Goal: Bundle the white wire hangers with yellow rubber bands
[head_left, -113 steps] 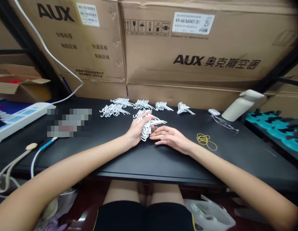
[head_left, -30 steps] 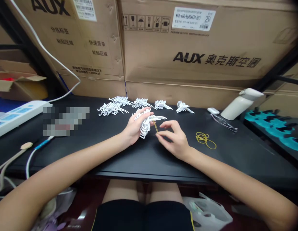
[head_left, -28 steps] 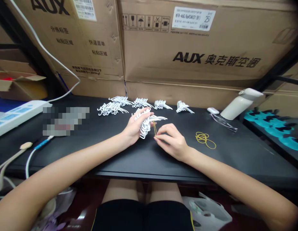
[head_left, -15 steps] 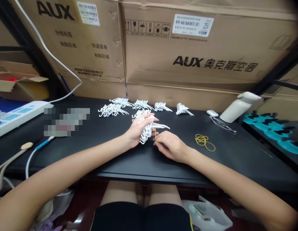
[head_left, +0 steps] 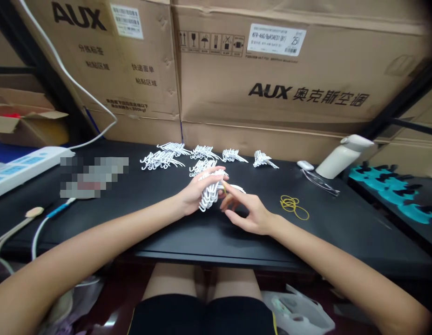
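My left hand [head_left: 197, 191] is wrapped round a bundle of white hooks [head_left: 209, 196] above the black table. My right hand [head_left: 249, 211] touches the bundle's right side, its index finger at a yellow rubber band [head_left: 225, 187] and its thumb apart from that finger. The band is partly hidden by the fingers. Behind my hands lie several piles of white hooks [head_left: 160, 159], with a smaller bundle [head_left: 265, 159] farther right. Loose yellow rubber bands [head_left: 289, 203] rest on the table to the right of my right hand.
Large cardboard boxes [head_left: 272, 70] stand behind the black table [head_left: 188, 239]. On the right are a white bottle [head_left: 343, 156], glasses [head_left: 320, 183] and turquoise items [head_left: 390, 190]. A power strip [head_left: 30, 167] and cables are at left.
My right index finger has moved up against the bundle, and the thumb has parted from it. The yellow band, earlier stretched down between the fingers, now sits close to the hooks.
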Tool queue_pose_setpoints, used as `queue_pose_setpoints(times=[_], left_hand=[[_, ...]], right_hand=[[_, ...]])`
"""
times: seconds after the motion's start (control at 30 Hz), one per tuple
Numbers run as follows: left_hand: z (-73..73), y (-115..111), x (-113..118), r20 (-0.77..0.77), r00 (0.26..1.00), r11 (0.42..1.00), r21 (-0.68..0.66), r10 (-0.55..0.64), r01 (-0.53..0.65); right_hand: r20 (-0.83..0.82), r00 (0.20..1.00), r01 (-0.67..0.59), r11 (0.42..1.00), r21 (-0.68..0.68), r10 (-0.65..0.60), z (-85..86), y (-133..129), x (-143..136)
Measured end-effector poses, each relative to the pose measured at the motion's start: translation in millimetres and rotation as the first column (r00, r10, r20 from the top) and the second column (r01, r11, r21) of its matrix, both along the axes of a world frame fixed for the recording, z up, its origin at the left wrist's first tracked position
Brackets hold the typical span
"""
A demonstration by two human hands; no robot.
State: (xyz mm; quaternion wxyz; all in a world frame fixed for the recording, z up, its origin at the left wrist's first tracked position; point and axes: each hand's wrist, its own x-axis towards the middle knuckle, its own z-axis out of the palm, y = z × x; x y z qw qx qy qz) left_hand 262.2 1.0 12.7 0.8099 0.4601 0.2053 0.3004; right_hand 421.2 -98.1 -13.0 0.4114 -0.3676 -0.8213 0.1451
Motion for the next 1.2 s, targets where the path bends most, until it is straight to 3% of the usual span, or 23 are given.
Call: queue_pose_setpoints(times=[0.33, 0.6, 0.73, 0.8, 0.93, 1.07, 1.2], left_hand=[[8.3, -7.6, -3.0, 0.071, 0.997, 1.0, 0.002, -0.022, 0.022], [14.9, -11.1, -4.8, 0.066, 0.997, 1.0, 0.017, -0.026, 0.025], [13.4, -6.5, -3.2, 0.036, 0.999, 1.0, -0.013, 0.012, -0.011], [12.2, -4.3, -2.4, 0.042, 0.999, 1.0, -0.021, -0.009, 0.01], [12.3, -2.8, -2.3, 0.053, 0.998, 0.998, -0.045, -0.039, 0.041], [13.8, -3.3, -4.4, 0.061, 0.99, 0.987, -0.094, -0.126, 0.131], [11.8, -6.6, -5.0, 0.063, 0.962, 0.958, -0.099, -0.265, 0.271]], right_hand=[[-0.159, 0.98, -0.144, 0.981, -0.133, 0.122, 6.5, 0.0, 1.8], [-0.175, 0.967, -0.209, 0.968, -0.138, 0.184, 6.3, -5.0, -3.0], [-0.348, 0.919, -0.256, 0.95, -0.176, 0.183, 12.2, -10.4, -4.9], [-0.499, 0.853, -0.324, 0.906, -0.272, 0.155, 18.4, -11.5, -0.8], [-0.689, 0.723, -0.479, 0.757, -0.443, 0.055, 33.6, -8.5, 14.7], [-0.817, 0.575, -0.604, 0.649, -0.463, -0.047, 38.8, -3.0, 21.3], [-0.884, 0.419, -0.675, 0.581, -0.455, -0.205, 29.9, 2.0, 13.6]])
